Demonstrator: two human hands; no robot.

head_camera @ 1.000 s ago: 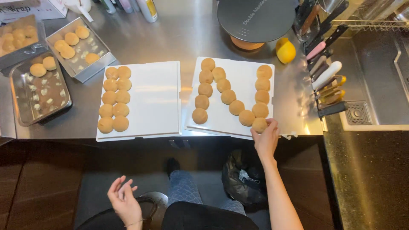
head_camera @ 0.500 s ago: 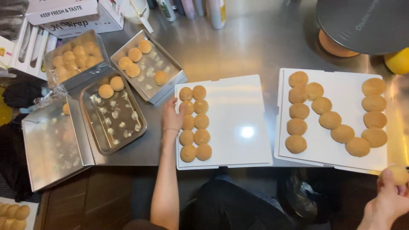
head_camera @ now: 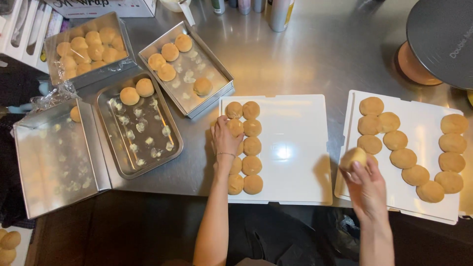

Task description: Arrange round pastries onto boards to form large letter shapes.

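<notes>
Two white boards lie side by side on a steel counter. On the left board [head_camera: 295, 148], two columns of round golden buns [head_camera: 252, 146] run down its left side. My left hand [head_camera: 225, 140] rests on that left column, fingers around one bun [head_camera: 235, 127]. My right hand [head_camera: 367, 184] holds one bun [head_camera: 354, 157] at the left edge of the right board [head_camera: 419, 197]. That board carries a V-shaped line of buns [head_camera: 403, 158] and a column at its right side.
Metal baking trays sit at the left: one full of buns [head_camera: 86, 49], one with several buns [head_camera: 185, 69], one with two buns [head_camera: 138, 128], and a flat lid-like tray [head_camera: 54, 157]. A round dark appliance [head_camera: 441, 42] stands at the back right. Bottles line the back edge.
The view has swung left and closer. My left hand came up from below onto the left board's buns. My right hand lifted a bun from the right board's near edge to its left edge.
</notes>
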